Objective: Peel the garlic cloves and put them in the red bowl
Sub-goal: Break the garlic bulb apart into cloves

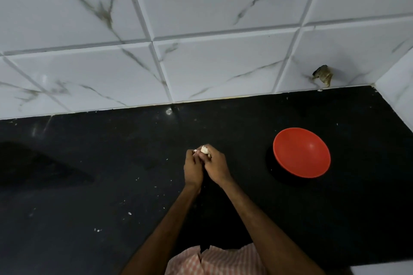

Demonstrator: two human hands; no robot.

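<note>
A pale piece of garlic (pixel 203 149) shows between the fingertips of both my hands, above the middle of the black countertop (pixel 111 174). My left hand (pixel 193 168) and my right hand (pixel 215 166) are pressed together, fingers curled round the garlic; most of it is hidden. The red bowl (pixel 301 152) stands to the right of my hands, apart from them, and looks empty inside.
White marble-pattern tiles (pixel 212 62) form the back wall, with a side wall at the far right. A broken hole in the tile (pixel 323 74) sits near the back right corner. Small white flecks of peel (pixel 129 213) lie scattered on the counter.
</note>
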